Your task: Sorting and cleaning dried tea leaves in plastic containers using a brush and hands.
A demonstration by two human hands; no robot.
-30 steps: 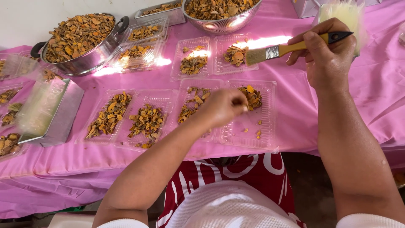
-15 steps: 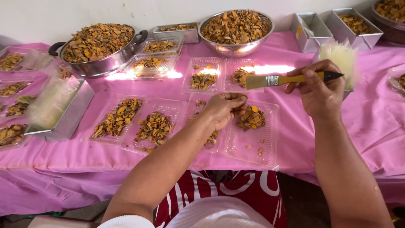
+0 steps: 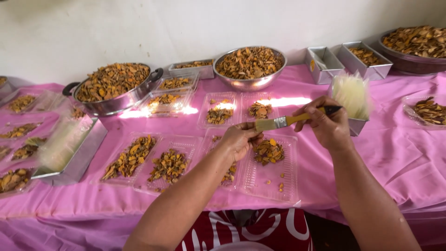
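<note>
Across the table, far left: I see flat clear trays of dried orange slices [image 3: 21, 103] on the pink tablecloth [image 3: 399, 158].
Steel pot: a round two-handled metal pot [image 3: 114, 88] heaped with the same slices, well back from my hands.
Near trays: two clear plastic trays [image 3: 148, 160] with small piles, untouched.
Left hand: my left hand [image 3: 240, 139] is pinched shut on what looks like a single slice, now lifted above the clear ridged plastic tray [image 3: 272, 174]; half a second ago it sat lower, over the pile.
Pile: a small orange heap [image 3: 268, 151] lies in that tray, just right of the fingers.
Brush: the yellow-handled flat paintbrush [image 3: 278, 122] has come in; its bristles now almost touch the pinched slice, so I judge that brushing is starting.
Right hand: my right hand [image 3: 325, 125] has its grip closed round the brush handle.
</note>
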